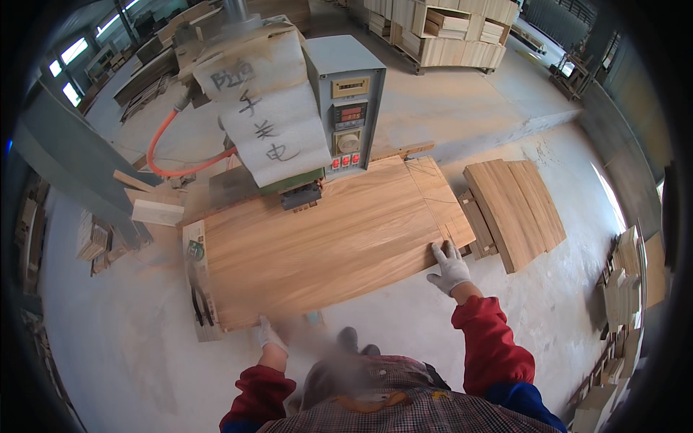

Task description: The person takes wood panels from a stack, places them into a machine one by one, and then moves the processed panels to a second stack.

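Observation:
A large wooden panel (325,243) lies flat in front of me, its far middle part under the head of a machine. My right hand (452,272), in a white glove with bare-looking fingertips, rests on the panel's near right corner with the fingers spread. At the near edge, towards the left corner, my left hand (270,334) touches the panel; its gloved fingers are partly hidden and blurred, so its grip is unclear. Just over the panel sits the dark metal block (301,197) of the machine head. Cut or drawn lines cross the panel's right end.
A grey control box (346,103) with a display, knob and red switches stands beside a handwritten cover sheet (270,113). An orange hose (157,143) curves at left. Wooden panels are stacked (514,211) at right. Left of the panel, a pale strip (197,270) carries black handles.

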The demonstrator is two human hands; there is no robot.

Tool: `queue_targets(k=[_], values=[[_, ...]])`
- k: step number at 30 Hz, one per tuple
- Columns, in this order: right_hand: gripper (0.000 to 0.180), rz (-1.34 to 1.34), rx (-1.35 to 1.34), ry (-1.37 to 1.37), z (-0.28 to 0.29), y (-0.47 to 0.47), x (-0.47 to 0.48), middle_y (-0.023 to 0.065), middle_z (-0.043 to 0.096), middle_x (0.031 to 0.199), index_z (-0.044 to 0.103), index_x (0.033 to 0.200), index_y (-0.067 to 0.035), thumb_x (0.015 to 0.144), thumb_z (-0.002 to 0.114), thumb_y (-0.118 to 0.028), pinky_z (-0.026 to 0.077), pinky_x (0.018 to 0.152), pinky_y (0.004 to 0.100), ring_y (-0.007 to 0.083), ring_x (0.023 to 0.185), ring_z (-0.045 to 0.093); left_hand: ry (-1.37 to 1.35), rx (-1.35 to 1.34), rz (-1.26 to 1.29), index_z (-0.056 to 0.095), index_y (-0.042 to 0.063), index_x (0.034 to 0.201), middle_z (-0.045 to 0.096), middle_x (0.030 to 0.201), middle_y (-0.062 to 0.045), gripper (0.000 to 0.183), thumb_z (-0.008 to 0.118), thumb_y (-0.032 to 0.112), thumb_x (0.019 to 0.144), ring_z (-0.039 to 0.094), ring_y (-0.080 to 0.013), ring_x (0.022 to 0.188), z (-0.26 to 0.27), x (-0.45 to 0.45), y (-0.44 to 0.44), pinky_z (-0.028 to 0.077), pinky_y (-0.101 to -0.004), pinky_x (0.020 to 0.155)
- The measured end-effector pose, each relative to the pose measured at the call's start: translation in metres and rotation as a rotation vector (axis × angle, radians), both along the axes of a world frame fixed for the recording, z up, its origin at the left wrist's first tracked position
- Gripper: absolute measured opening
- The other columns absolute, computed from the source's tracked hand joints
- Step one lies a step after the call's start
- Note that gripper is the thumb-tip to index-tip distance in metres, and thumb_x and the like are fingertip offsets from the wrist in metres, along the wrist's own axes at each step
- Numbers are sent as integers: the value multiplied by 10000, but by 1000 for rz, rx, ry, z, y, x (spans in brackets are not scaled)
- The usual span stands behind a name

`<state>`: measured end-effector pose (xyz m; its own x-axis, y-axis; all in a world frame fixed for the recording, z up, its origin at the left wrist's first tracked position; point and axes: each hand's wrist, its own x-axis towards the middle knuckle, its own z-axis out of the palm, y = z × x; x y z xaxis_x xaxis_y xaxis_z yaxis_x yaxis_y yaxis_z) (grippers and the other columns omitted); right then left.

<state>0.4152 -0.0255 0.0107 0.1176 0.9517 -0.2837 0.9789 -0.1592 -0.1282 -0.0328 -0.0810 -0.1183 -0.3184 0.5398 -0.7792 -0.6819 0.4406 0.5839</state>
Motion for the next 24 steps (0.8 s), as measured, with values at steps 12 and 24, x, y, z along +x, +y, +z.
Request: queue_targets(k=[12,24], values=[[449,-293,296,166,-16,-77,74,194,433,1176,449,1136,-75,721,543,-219,341,896,401,323,1053,453,-211,-144,-103,435,29,974,511,1023,-132,590,476,577,761,513,-270,938,61,128,-22,442,-368,831],[636,-973,108,965,-62,-224,324,156,561,917,385,1206,-37,717,666,-331,474,634,326,216,791,565,-654,227,-903,423,44,1158,495,1078,-89,445,355,388,883,463,-212,977,59,314,-33,372,-302,864]])
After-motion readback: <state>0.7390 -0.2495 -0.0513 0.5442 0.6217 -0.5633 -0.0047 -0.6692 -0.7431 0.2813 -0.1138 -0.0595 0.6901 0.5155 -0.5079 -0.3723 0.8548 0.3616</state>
